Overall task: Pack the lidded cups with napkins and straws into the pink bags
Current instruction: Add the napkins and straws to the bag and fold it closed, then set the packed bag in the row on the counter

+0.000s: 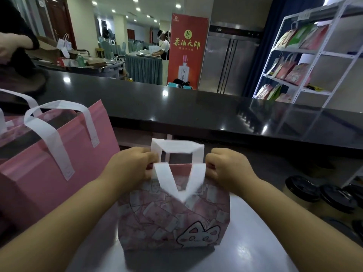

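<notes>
A small pink bag (pixel 172 218) stands upright on the pale grey bench (pixel 255 242), straight in front of the person, its near face printed with pale rectangles and a white cartoon cat at the lower right. The left grip (pixel 133 165) is clenched on the bag's top edge at the left end of the mouth, fingers curled in around it; the right grip (pixel 225 167) is clenched on the same edge at the right end. Between the two grips sit the bag's white handles – the near handle (pixel 180 181) flops down over the front face in a V, while the far handle (pixel 176 147) stands up behind it as a squared loop (both a little blurred). What the bag holds cannot be seen from here

To the left, just beside the small bag, a larger plain pink bag (pixel 49 173) stands open with two long white straps arching over its mouth. At the right edge of the bench, apart from the bag, stands a cluster of lidded cups (pixel 302 188) – beige bodies under black lids

Behind the bench runs a raised black ledge (pixel 176 107), glossy with reflected ceiling lights. Beyond it are a red banner (pixel 186 50) and, on the right, a white shelf rack (pixel 314 54) holding coloured bags
</notes>
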`<state>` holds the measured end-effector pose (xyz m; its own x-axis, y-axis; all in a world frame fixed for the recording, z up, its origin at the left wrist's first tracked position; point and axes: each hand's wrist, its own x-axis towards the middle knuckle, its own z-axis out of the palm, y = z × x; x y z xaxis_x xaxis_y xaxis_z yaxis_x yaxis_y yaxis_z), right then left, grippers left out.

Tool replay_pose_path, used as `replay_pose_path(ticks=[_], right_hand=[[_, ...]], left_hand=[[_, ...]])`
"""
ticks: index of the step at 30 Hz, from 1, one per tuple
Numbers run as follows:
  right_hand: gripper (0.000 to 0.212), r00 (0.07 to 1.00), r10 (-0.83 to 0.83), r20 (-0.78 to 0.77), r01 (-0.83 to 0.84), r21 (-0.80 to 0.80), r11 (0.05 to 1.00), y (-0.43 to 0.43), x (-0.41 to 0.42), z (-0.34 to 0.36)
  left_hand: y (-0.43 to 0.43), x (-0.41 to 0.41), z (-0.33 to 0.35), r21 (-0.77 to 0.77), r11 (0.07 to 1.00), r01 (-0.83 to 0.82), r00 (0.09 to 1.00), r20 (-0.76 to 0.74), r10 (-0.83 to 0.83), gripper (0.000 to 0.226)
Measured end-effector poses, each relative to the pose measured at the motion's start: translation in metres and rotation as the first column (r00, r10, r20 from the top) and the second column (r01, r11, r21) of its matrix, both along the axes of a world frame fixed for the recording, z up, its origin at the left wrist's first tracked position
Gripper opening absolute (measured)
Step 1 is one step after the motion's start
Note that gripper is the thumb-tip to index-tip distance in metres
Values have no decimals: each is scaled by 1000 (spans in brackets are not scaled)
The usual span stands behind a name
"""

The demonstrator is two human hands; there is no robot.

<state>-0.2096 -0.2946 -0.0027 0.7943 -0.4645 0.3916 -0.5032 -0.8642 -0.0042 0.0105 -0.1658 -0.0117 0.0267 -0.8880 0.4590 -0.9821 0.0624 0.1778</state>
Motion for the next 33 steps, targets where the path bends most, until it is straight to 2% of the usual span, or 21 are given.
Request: replay_pose_path(ticks=[3,5,10,14,17,19,22,27,33], right_hand=[[13,998,32,50,-43,224,974,-2,-14,2],[8,996,15,90,-44,334,942,-1,-21,1],[5,991,-75,108,24,414,910,1,-27,-5],[24,987,-124,104,53,511,858,1,-34,-6],[31,987,-128,100,51,555,830,2,-39,-7],[23,979,-164,121,72,549,833,1,-41,-10],[7,964,-202,173,94,492,866,-1,-46,-11],[6,940,-151,305,3,436,900,-6,-53,9],[2,908,-57,414,-122,393,912,-17,-58,73]], left_hand=[[0,4,4,2,1000,22,998,-62,-22,17],[1,8,8,-15,999,49,989,-136,-50,13],[10,11,9,-27,997,67,981,-179,-71,20],[18,10,8,-7,998,67,972,-227,-67,11],[22,10,8,39,996,74,965,-256,-62,25],[25,10,8,43,998,53,973,-228,-42,27],[30,9,10,-31,999,-38,980,-199,31,20],[39,1,27,-43,996,-83,975,-210,72,26],[41,-4,87,-118,990,-77,978,-204,51,39]])
